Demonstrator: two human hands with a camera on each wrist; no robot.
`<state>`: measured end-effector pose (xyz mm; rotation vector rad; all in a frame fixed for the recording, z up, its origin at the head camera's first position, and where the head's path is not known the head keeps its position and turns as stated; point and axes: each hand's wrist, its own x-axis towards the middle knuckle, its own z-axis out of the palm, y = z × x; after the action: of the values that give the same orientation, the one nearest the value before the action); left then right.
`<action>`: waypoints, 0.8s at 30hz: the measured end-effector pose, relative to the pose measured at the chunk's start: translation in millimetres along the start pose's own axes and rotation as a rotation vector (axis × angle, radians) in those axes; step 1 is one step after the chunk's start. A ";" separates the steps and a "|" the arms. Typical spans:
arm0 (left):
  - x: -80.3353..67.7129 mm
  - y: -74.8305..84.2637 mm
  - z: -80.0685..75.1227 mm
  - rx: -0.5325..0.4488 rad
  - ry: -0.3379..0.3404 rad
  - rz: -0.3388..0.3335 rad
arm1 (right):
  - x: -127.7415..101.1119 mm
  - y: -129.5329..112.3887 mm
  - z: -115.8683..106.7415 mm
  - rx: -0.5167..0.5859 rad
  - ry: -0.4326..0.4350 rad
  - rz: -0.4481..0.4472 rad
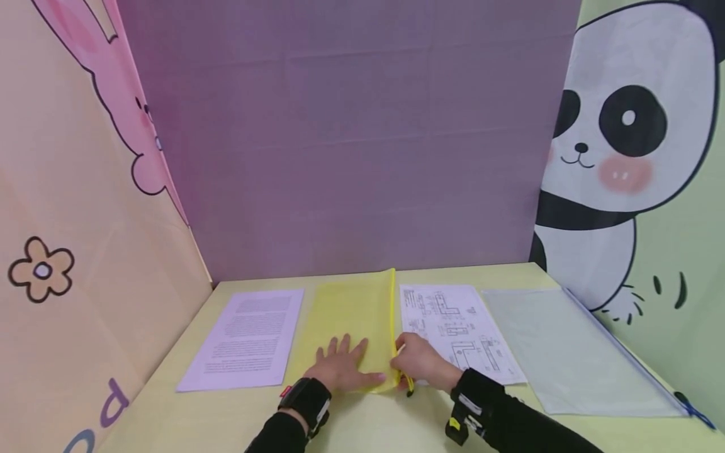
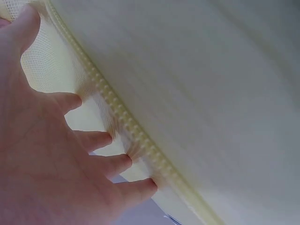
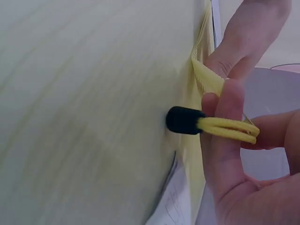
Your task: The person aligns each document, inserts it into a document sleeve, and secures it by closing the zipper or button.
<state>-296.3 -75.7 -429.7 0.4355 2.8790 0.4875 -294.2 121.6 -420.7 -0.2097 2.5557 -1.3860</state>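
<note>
While my left hand (image 1: 342,368) lies flat with fingers spread on the yellow mesh pouch (image 1: 348,321), my right hand (image 1: 421,363) sits at the pouch's 3 o'clock edge, near corner. Left grip is open — straight fingers pressing the mesh down; the left wrist view shows the fingertips (image 2: 101,139) just beside the pouch's ribbed seam (image 2: 129,126). Right grip is closed on the zipper pull cord (image 3: 227,129) — yellow cord with a black tip (image 3: 183,120), pinched between thumb and fingers in the right wrist view.

Pouch lies flat on the table (image 1: 391,428), at centre, long axis running 12 to 6, zipper (image 1: 392,314) along its 3 o'clock side. At 9 o'clock of the pouch, just beside it: a printed text sheet (image 1: 249,336). At 3 o'clock, touching or just beside the zipper edge: a sheet with line drawings (image 1: 453,324), my right hand partly over its near corner. Further toward 3 o'clock lies a pale grey pouch (image 1: 572,349) with a blue pull (image 1: 693,412) at its near end. I can't tell how far the zipper is open.
</note>
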 end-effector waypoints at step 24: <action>6.2 14.0 -3.4 0.048 -0.093 0.029 | -31.3 7.3 -21.3 -0.311 -0.305 -0.115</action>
<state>-299.3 -62.1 -422.5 0.4939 2.8029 0.3928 -269.8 150.1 -411.6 -0.5806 2.5124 -0.8980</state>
